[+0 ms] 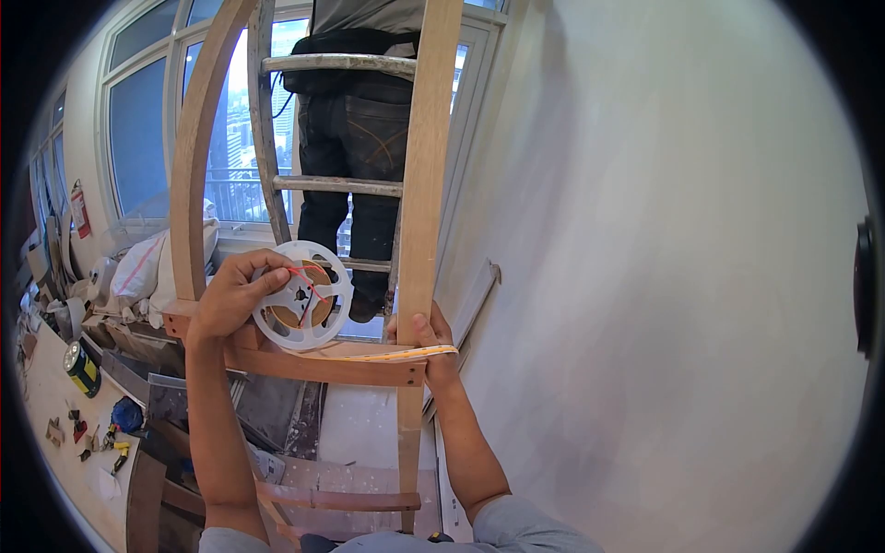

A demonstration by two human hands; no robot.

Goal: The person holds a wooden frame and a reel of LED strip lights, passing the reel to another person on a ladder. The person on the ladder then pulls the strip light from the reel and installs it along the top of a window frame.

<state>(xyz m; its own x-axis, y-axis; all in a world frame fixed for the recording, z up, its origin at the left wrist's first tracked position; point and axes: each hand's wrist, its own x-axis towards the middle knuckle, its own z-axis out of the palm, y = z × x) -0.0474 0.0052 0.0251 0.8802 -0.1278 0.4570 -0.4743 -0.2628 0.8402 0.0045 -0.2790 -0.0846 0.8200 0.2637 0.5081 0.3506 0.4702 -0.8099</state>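
A white spool with a tan strip wound inside and thin red wires is pinched by my left hand at its left side. From the spool a yellow-white strip runs right, along the top of a wooden crosspiece. My right hand is wrapped round the upright wooden post, just above the crosspiece's right end, where the strip loops by the fingers. Part of the right hand is hidden behind the post. Another wooden upright rises behind my left hand.
Beyond the frame, a co-worker in dark trousers stands on a ladder before the windows. Lower left, a table bears a can, a blue roll and small tools. A pale wall fills the right side.
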